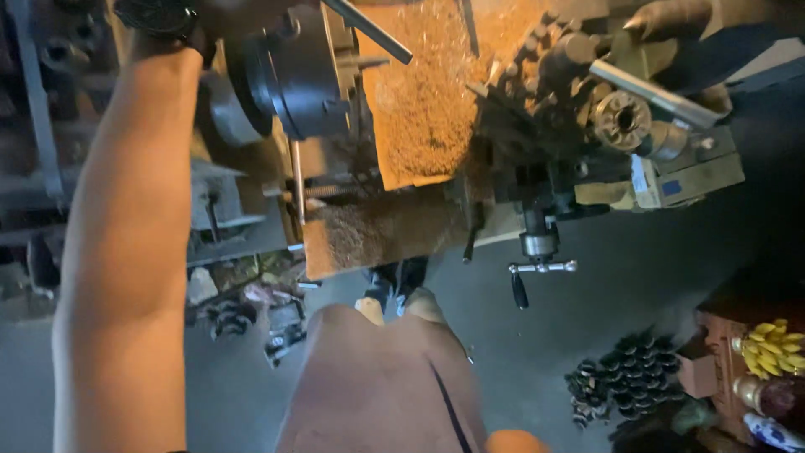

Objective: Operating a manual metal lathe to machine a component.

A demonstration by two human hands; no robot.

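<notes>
Lathe [352, 126] fills the top of the view, dark cast metal, oily and dull. Round steel chuck [293, 71] sits left of centre, with a thin straight rod [369, 29] sticking out above it. Left arm [126, 252] runs up the left side toward the chuck; the hand goes out of view at the top edge, so can't tell whether its fingers are released or clenched. Right hand [671, 18] is at the top right corner by the tool post [625, 117], a blocky part with a hollow round sleeve; its fingers are cut off by the edge, grip can't be told. Tray [419, 92] under the chuck is heaped with fine tan shavings, grainy and fluffy. Chrome crank handle [537, 268] hangs below the carriage. Grey concrete floor [587, 319] holds a pile of small dark round parts [625, 373]. Yellow bananas [771, 348] lie at the right edge.
</notes>
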